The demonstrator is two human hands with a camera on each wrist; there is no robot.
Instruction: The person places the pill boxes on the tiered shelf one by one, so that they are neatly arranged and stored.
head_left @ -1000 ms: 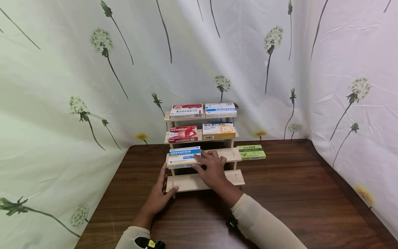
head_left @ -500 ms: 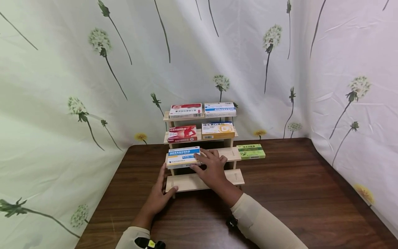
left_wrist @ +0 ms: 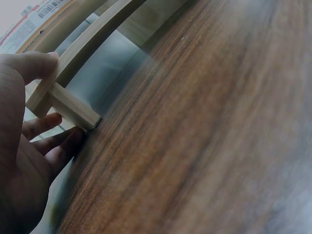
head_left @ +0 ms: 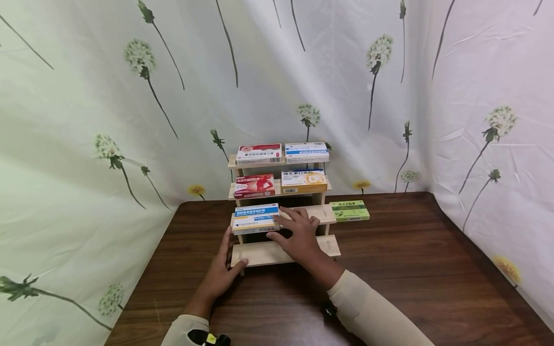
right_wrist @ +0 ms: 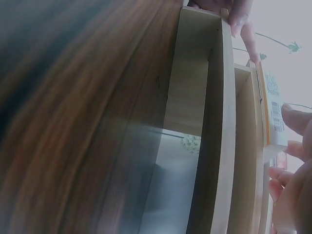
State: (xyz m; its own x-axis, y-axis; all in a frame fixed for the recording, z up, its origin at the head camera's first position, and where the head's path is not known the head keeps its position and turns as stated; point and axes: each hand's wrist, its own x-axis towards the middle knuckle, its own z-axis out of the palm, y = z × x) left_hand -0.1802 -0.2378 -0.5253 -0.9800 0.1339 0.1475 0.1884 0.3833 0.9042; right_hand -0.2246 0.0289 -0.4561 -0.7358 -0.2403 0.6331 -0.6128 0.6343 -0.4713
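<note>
A pale wooden tiered display rack [head_left: 264, 253] stands on the table. My left hand [head_left: 220, 271] grips its lower left end, thumb on the bottom shelf's front edge and fingers along the side; in the left wrist view the thumb [left_wrist: 41, 66] lies on the wood, with other fingers by the leg. A blue-and-white medicine box [head_left: 255, 218] lies on the left of the second shelf from the bottom. My right hand [head_left: 300, 238] is at the box's right end, fingers loosely bent, thumb apart below it. In the right wrist view, the fingertips are beside the box [right_wrist: 274, 109]; contact is hard to tell.
Higher shelves carry a red-and-white box [head_left: 259, 154], a white-and-blue box [head_left: 307, 152], a red box [head_left: 254, 185] and a yellow-and-white box [head_left: 304, 181]. A green box [head_left: 350, 211] lies on the dark wooden table [head_left: 411, 269], right of the rack. Flower-patterned cloth [head_left: 268, 96] hangs behind.
My right hand has shifted slightly right, its thumb drawing away from the blue-and-white medicine box. The box and my left hand have stayed in place.
</note>
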